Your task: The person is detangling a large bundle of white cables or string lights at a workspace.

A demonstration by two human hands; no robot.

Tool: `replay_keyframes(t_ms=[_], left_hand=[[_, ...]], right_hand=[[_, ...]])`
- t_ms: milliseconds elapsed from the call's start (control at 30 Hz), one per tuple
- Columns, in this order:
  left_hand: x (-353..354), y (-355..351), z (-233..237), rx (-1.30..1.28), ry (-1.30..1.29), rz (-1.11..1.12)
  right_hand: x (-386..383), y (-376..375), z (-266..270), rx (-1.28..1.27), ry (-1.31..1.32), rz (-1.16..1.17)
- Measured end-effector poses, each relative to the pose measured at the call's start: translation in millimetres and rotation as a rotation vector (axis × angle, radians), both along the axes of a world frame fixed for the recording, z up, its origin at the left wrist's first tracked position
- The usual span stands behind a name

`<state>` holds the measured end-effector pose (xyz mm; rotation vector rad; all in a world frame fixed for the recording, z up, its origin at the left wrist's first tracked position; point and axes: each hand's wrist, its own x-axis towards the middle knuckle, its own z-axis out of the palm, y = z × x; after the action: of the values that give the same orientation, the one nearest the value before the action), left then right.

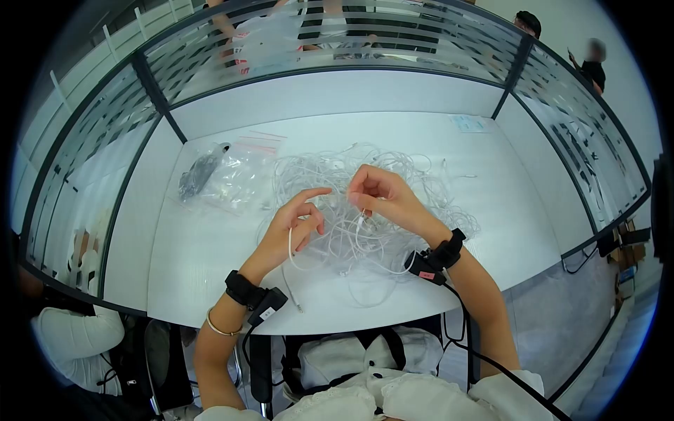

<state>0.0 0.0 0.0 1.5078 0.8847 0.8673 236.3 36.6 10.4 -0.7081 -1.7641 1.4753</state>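
Note:
A large tangle of thin white cables (330, 168) lies on the table in front of me, passing beneath both hands. Over its left side, my left hand (291, 221) has the index finger stretched out and the other fingers curled, gripping a white cable (291, 256) that loops below the palm. A loose cable end with a metal plug (298, 306) hangs near the table's front edge. To the right, my right hand (382, 193) is closed in a pinch on a white cable, whose white connector (361, 220) shows just under the fingers.
Transparent plastic bags (242, 175) and a dark grey bundle (201, 172) lie left on the white table (210, 259). A pale blue packet (470, 124) sits back right. Partition panels (337, 95) enclose the table. Black wired wrist devices (256, 295) are strapped to both wrists. Other people are beyond.

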Motion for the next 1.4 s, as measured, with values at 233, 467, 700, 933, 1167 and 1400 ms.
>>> replay_keyframes(t_ms=[233,467,700,933,1167,1400], left_hand=[[7.6,-2.1,-5.6,0.076,0.050,0.184],[6.1,0.0,-7.8,0.082,0.062,0.111],[4.7,2.1,-9.4,0.073,0.091,0.083],[4.9,2.1,-7.1,0.092,0.052,0.109],[-4.2,0.1,3.4,0.061,-0.163,0.340],[-29.1,8.6,3.1,-0.006,-0.562,0.502]], right_hand=[[-5.2,-4.8,2.7,0.018,-0.069,0.188],[-7.0,-6.2,1.4,-0.077,0.009,0.197],[-4.7,-8.6,12.4,-0.067,0.060,0.104],[1.2,-1.6,12.9,-0.026,0.206,-0.046],[14.5,4.0,20.0,0.157,0.253,-0.365],[31.5,5.2,29.1,0.170,0.372,-0.563]])
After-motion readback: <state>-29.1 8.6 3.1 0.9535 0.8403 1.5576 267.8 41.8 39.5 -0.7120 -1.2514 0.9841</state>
